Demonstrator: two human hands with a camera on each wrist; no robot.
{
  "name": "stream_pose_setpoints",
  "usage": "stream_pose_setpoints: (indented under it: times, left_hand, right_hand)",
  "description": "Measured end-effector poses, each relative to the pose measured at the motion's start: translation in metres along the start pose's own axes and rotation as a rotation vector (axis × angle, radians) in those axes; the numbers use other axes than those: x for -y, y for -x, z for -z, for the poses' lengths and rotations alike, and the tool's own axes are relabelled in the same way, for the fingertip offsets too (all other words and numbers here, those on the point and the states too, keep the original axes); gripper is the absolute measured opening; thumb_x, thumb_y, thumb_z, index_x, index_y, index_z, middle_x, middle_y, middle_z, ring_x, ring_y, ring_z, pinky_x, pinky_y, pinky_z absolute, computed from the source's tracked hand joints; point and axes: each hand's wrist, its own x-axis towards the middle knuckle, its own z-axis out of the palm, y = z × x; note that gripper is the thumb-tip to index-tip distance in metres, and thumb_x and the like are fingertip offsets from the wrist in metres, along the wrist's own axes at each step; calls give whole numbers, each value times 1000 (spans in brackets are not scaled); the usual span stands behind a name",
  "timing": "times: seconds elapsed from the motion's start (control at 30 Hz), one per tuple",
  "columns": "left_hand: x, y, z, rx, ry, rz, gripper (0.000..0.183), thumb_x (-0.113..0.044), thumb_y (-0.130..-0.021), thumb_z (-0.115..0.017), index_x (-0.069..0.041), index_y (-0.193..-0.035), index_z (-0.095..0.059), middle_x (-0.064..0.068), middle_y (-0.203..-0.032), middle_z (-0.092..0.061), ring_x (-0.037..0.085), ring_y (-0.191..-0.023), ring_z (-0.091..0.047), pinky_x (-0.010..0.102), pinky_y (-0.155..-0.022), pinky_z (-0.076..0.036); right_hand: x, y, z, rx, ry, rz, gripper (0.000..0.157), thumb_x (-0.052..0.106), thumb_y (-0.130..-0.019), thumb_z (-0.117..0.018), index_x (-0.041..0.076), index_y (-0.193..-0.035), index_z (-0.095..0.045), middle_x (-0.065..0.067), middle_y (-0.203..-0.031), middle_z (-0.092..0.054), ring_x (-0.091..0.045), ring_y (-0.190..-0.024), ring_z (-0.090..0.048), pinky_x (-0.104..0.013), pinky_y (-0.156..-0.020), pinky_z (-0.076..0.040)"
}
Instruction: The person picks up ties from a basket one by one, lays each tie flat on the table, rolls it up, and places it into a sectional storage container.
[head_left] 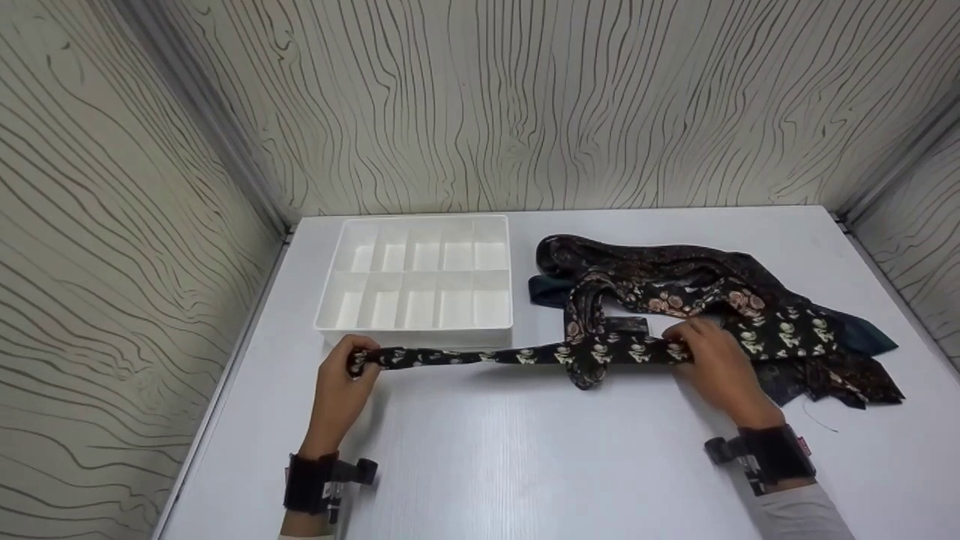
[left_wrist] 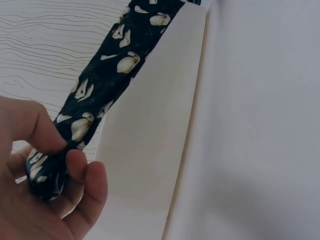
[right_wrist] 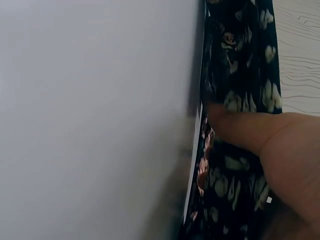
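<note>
A dark necktie (head_left: 525, 355) with a cream figured pattern is stretched between my two hands. My left hand (head_left: 343, 386) pinches its folded end between thumb and fingers, as the left wrist view also shows on the tie (left_wrist: 117, 55). Farther along, my right hand (head_left: 716, 371) grips the tie, its thumb (right_wrist: 240, 125) lying across the cloth in the right wrist view; the other fingers there are mostly hidden. Beyond that hand the wider patterned part (head_left: 787, 334) lies on a heap of dark neckties (head_left: 667, 259). A loop of floral tie (head_left: 586, 379) hangs around the stretched length.
A white box (head_left: 420, 271) with several compartments stands at the back left, just behind the stretched tie. The white table (head_left: 525, 465) meets wood-patterned walls (head_left: 517, 105) at the back and sides. A loose thread (head_left: 821, 418) lies near the heap.
</note>
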Motion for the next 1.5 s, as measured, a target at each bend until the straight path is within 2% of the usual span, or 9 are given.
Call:
stream_pose_setpoints:
  times: [0.27, 0.57, 0.7, 0.83, 0.9, 0.97, 1.17, 1.3, 1.5]
  left_hand:
    - [6, -2, 5, -27, -9, 10, 25, 10, -92, -65, -6, -110, -69, 7, -109, -72, 19, -92, -61, 24, -77, -49]
    - [13, -2, 12, -50, -6, 38, 24, 10, -93, -64, -5, -110, -68, 9, -107, -71, 19, -88, -59, 24, -72, -49]
    - [15, 0, 17, -67, -30, 58, 23, 9, -94, -64, -4, -112, -69, 10, -108, -71, 19, -87, -59, 23, -71, -49]
    - [17, 2, 21, -84, -27, 81, 24, 8, -95, -63, -5, -114, -69, 11, -107, -71, 18, -84, -61, 23, -70, -51]
    - [17, 3, 23, -96, -20, 77, 25, 8, -95, -63, -7, -114, -71, 11, -107, -71, 16, -82, -62, 22, -69, -52]
    - [17, 4, 24, -108, -16, 74, 26, 8, -95, -64, -8, -115, -72, 10, -107, -71, 15, -79, -62, 22, -68, -52]
    - [14, 5, 33, -118, 12, 134, 27, 3, -98, -62, -10, -118, -73, 11, -108, -71, 14, -80, -61, 23, -68, -51]
    - [12, 5, 39, -118, 34, 207, 25, -3, -101, -58, -9, -121, -71, 10, -109, -70, 14, -83, -60, 24, -68, -51]
    - [15, 4, 43, -72, 47, 335, 23, -10, -103, -55, -7, -121, -69, 6, -86, -62, 15, -67, -55, 24, -58, -47]
  right_hand:
    - [-13, 7, 8, -13, -6, 0, 58, -18, -68, -75, 0, -123, -68, -30, -135, -63, -53, -122, -55, -73, -102, -45]
    - [-32, 16, 11, -203, 53, 61, 53, -24, -63, -72, 3, -109, -75, -27, -119, -68, -51, -113, -56, -71, -97, -45]
    - [-37, 21, 17, -238, 57, 56, 55, -23, -65, -74, 5, -112, -77, -25, -118, -70, -48, -109, -57, -67, -93, -45]
    - [-39, 27, 27, -225, 48, -13, 54, -18, -74, -77, 8, -121, -75, -26, -121, -73, -51, -103, -64, -68, -87, -48]
    - [-39, 32, 32, -201, 31, -64, 51, -13, -80, -77, 8, -126, -73, -29, -124, -72, -54, -103, -66, -70, -83, -50]
    - [-40, 36, 36, -178, 18, -102, 44, -6, -85, -79, 8, -127, -72, -30, -120, -73, -52, -89, -68, -62, -69, -53]
    - [-44, 43, 53, 7, -73, -201, 25, 10, -98, -75, 5, -122, -72, -11, -79, -72, -14, -55, -49, -29, -48, -36]
    - [-49, 43, 58, 200, -151, -250, 30, 30, -102, -73, 5, -117, -74, -5, -88, -74, -10, -61, -56, -28, -55, -43]
    - [-57, 46, 58, 403, -196, -178, 31, 39, -101, -73, 9, -109, -75, -7, -106, -74, -7, -84, -62, -29, -71, -52]
